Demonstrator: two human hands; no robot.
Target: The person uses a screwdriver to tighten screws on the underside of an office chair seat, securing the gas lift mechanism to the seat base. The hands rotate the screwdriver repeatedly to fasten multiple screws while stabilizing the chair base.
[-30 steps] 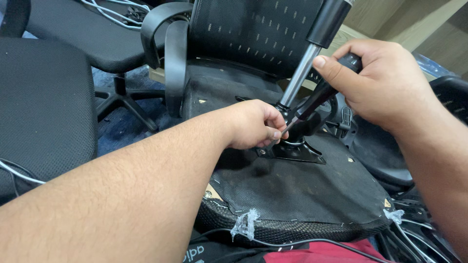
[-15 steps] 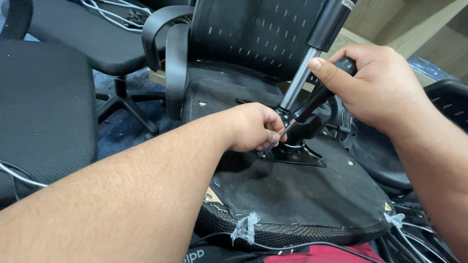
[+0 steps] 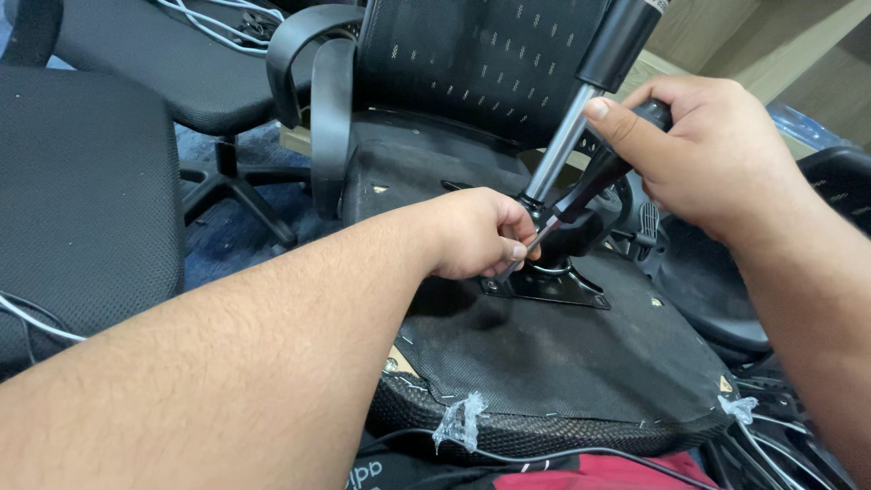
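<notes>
The right hand [image 3: 717,159] is closing around the stiff, grippy black handle of a screwdriver [image 3: 594,177], the best hold, while the left hand [image 3: 476,234] is pinching its thin hard shaft at the metal plate [image 3: 553,289] under the overturned chair seat [image 3: 544,363].

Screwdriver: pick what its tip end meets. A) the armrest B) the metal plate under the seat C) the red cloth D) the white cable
B: the right hand angles the screwdriver down to the plate, where the left hand pinches its shaft.
</notes>
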